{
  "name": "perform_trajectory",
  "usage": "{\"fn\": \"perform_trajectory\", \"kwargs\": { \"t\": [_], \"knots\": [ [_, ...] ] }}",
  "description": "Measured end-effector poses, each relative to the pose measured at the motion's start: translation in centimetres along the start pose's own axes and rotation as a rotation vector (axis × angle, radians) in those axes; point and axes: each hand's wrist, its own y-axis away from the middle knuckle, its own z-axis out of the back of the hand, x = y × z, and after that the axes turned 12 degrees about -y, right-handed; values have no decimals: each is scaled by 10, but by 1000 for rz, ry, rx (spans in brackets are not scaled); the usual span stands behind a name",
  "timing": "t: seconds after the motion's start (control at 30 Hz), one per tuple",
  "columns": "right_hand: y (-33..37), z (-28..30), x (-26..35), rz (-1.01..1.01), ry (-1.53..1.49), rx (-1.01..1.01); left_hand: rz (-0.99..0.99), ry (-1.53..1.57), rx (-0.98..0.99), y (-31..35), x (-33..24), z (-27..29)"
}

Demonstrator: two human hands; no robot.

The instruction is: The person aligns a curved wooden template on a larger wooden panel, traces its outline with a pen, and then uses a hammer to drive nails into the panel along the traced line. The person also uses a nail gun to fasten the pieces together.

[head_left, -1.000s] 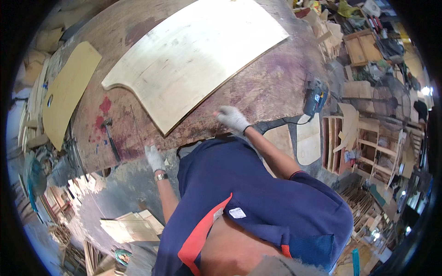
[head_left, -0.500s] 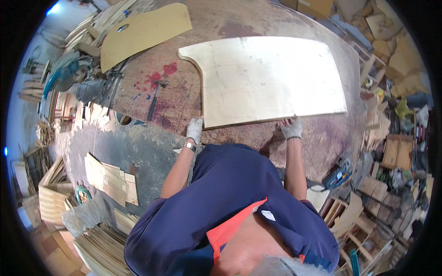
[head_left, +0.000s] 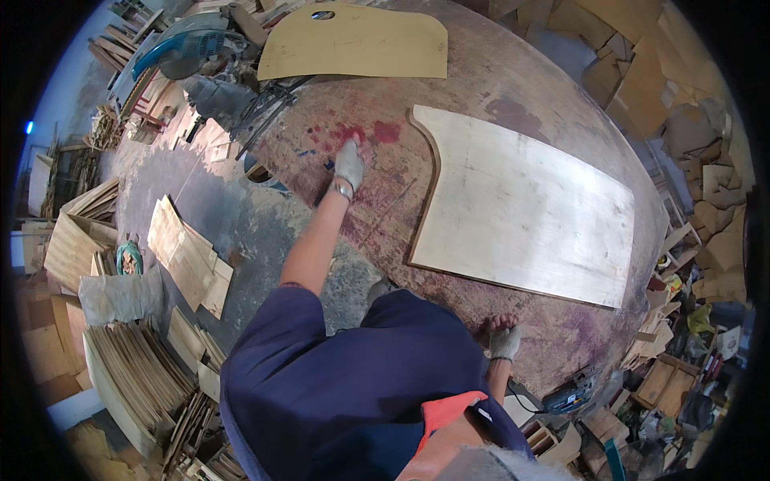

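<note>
Panel [head_left: 521, 210] and tan sheet [head_left: 361, 46], one each, lie near one left hand [head_left: 350, 163], grip unclear; one right hand [head_left: 504, 341] looks uncurled.

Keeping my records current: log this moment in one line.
left hand: at red stains, grip unclear | right hand: near pale panel, not touching | pale panel: flat on worktable

A: What covers the ground at left?
B: Floor [head_left: 249, 232], grey-green, with paler worn patches; stacked thin boards [head_left: 132, 377] occupy the lower left.
A: The central furniture?
B: Bench [head_left: 553, 341], reddish brown, its surface stained.
A: The right margin?
B: Brown sheets [head_left: 634, 72], heaped above; a shallow wooden box [head_left: 666, 383] below.
A: Illumination?
B: A bright bluish light [head_left: 29, 127], far left.
</note>
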Motion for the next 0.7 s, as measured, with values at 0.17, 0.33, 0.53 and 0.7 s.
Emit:
{"fn": "perform_trajectory", "kwargs": {
  "t": [0.17, 0.33, 0.53, 0.7],
  "knots": [
    [44, 0, -49, 210, 399, -463, -11, 214, -46, -149, -68, 4],
    [91, -8, -78, 268, 722, -653, 181, 264, -164, -258, -123, 5],
    [111, -13, -106, 264, 928, -693, 202, 341, 121, -345, -167, 6],
    [95, -46, -107, 341, 880, -643, -4, 178, 412, -348, -203, -56]
  ]
}}
